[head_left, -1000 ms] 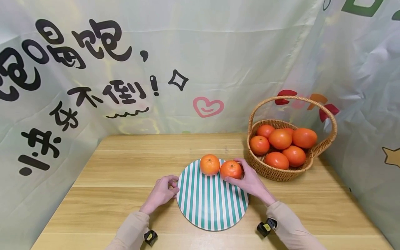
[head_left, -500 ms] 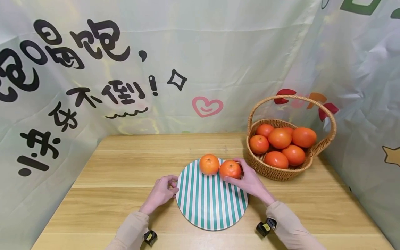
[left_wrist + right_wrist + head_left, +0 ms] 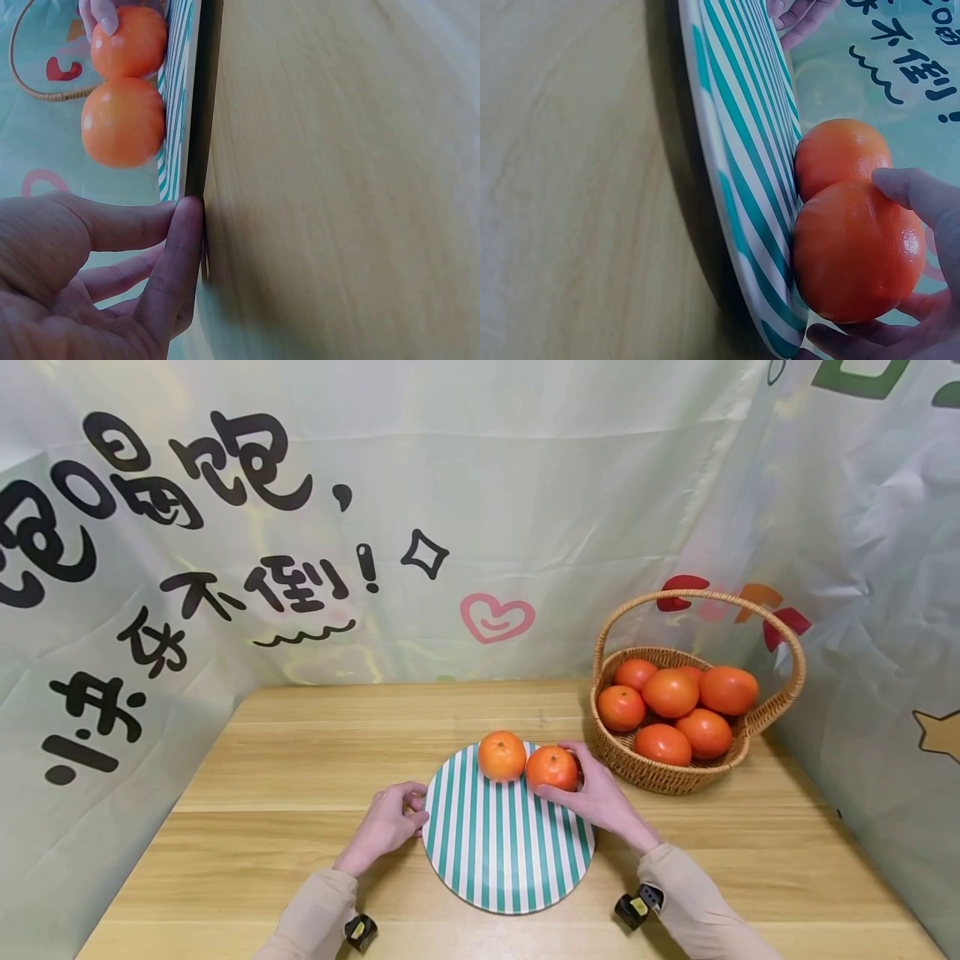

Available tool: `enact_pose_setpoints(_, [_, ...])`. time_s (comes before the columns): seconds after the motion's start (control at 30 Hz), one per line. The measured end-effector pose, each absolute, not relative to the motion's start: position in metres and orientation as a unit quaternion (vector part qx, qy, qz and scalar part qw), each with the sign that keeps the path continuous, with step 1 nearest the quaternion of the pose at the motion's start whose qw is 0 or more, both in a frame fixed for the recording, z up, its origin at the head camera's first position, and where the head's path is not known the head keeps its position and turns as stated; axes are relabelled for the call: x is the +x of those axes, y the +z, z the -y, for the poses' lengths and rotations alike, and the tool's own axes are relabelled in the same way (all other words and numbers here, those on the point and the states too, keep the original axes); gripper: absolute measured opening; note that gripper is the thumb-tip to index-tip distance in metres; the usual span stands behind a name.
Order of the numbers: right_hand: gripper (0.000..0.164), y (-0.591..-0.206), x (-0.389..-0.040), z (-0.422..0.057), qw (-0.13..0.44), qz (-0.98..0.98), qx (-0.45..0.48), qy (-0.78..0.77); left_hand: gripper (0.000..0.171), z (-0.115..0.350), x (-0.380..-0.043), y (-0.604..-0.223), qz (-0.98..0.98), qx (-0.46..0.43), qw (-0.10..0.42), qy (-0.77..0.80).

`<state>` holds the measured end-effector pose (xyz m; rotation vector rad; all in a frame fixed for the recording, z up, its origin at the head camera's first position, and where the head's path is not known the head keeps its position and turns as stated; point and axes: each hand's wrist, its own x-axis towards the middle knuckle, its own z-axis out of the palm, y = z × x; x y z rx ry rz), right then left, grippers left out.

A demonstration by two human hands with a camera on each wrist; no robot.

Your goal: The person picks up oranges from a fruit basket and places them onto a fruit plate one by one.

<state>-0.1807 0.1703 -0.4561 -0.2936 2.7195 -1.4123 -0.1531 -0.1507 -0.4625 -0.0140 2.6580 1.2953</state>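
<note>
While on plate (image 3: 510, 852), fruit (image 3: 551, 768) inside right grip (image 3: 598, 793).

Pale printed cloth (image 3: 570, 510) hangs behind a light wooden table (image 3: 315, 752).

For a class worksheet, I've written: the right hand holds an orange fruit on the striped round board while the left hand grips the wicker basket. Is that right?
Not quite: the left hand pinches the edge of the striped round board, not the wicker basket, as the left wrist view shows. The right hand does hold an orange fruit on the board.
</note>
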Motion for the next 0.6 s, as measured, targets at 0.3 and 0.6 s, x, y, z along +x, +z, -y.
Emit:
enact_pose_setpoints(0.3, [0.08,-0.4564,-0.1797,-0.1705,0.03,-0.886,-0.098,-0.453,0.042,0.1509,-0.1532,-0.4627,-0.894,-0.01,0.097,0.437])
enact_pose_setpoints(0.6, [0.086,-0.4546,-0.1781,-0.169,0.028,-0.886,-0.098,-0.453,0.042,0.1512,-0.1528,-0.4637,-0.893,-0.008,0.096,0.44])
